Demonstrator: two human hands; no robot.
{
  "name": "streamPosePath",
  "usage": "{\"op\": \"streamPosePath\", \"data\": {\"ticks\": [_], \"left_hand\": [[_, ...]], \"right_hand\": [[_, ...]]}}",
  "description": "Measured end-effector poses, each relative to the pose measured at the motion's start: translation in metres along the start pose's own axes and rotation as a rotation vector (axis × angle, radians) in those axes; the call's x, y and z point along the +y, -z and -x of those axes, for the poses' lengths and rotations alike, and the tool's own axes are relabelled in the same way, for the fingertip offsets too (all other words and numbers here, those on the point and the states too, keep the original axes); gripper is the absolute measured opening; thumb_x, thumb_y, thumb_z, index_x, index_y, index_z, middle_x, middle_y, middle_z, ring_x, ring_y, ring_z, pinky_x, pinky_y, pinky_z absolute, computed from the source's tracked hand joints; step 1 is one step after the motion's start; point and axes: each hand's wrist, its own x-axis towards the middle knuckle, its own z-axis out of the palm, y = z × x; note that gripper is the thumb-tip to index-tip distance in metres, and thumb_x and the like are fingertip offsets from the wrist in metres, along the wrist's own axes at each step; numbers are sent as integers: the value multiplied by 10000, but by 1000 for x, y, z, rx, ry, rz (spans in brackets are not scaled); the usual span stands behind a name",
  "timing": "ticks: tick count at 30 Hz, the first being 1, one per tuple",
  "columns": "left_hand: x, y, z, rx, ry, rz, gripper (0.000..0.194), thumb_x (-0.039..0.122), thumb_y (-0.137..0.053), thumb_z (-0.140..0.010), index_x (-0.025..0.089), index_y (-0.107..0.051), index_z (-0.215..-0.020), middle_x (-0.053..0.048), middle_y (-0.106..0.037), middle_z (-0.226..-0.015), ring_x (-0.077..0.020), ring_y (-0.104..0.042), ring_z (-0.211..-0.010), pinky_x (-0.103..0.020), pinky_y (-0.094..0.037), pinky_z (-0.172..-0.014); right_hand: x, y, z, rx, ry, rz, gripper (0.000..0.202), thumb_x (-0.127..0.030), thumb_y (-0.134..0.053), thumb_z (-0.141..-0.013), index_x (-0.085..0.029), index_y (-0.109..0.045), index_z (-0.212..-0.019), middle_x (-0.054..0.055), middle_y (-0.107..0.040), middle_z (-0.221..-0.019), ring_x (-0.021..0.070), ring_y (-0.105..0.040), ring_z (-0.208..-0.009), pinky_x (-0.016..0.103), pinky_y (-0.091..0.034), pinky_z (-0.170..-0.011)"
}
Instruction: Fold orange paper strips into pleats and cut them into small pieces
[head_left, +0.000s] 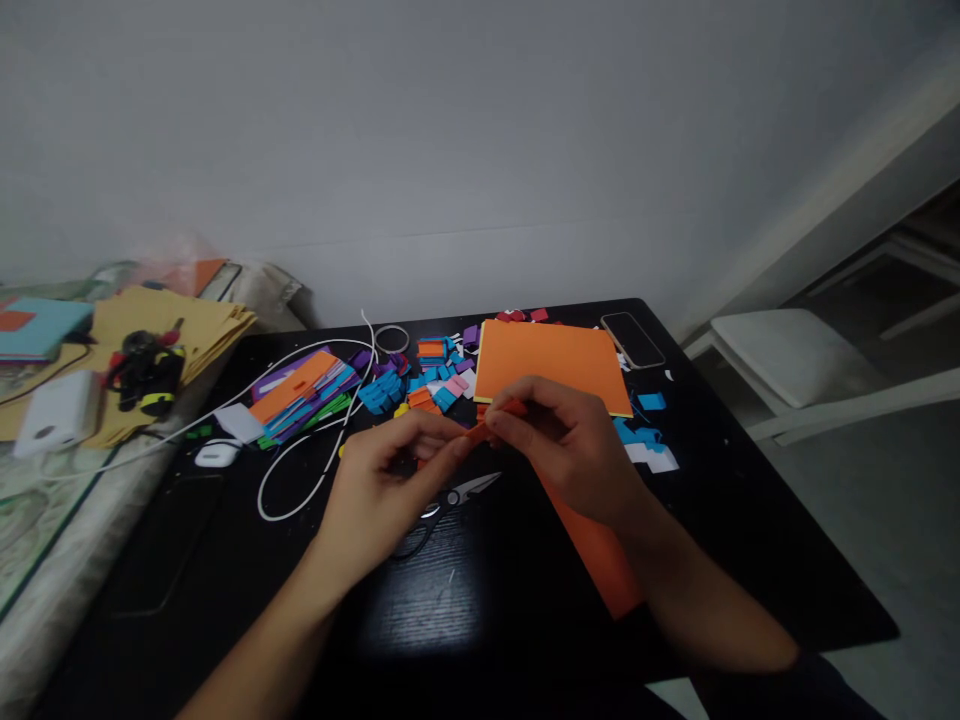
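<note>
Between both hands is a small strip of orange paper (pixel 478 433), held just above the black table. My left hand (pixel 390 470) pinches its left end between thumb and fingers. At the other end, the fingertips of my right hand (pixel 566 440) are closed on it. Below them lie scissors (pixel 450 500) with dark handles, blades pointing right. A longer orange paper strip (pixel 592 550) rests on the table, partly hidden under my right hand and forearm. Behind the hands sits a stack of orange sheets (pixel 551 365) with a yellow edge.
Cut paper pieces (pixel 386 390) in several colours spread across the table's back. A white cable (pixel 262 505) loops at the left, near a white earbud case (pixel 217 453). One phone (pixel 632 340) lies at the back right, a dark phone (pixel 169 545) front left. Brown envelopes (pixel 180 320) lie farther left.
</note>
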Motion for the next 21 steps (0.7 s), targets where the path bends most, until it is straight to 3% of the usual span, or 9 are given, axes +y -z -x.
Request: {"op": "streamPosePath", "data": {"ticks": [7,21], "left_hand": [[-1,1,0,-3,-28,7,9,221,-821,-887,230,-824,-889,8,-804,-753,-117,-748,-653,-183,-587,-620],[-4,5,-1,-59,63,35,121,335,-802,-920,220,-842,-917,-18,-774,-715,-120,-666,-575,-195,-499,-519]], "right_hand": [[7,-1,0,-18,-53,-89,111,-264,-909,-846,-256,-835,-929,-12,-810,-843,137,-759,-748,250,-609,-668],[4,0,0,115,14,33,95,-284,-928,-819,-257,-853,-871,10,-828,-819,157,-734,-690,299,-603,-623]]}}
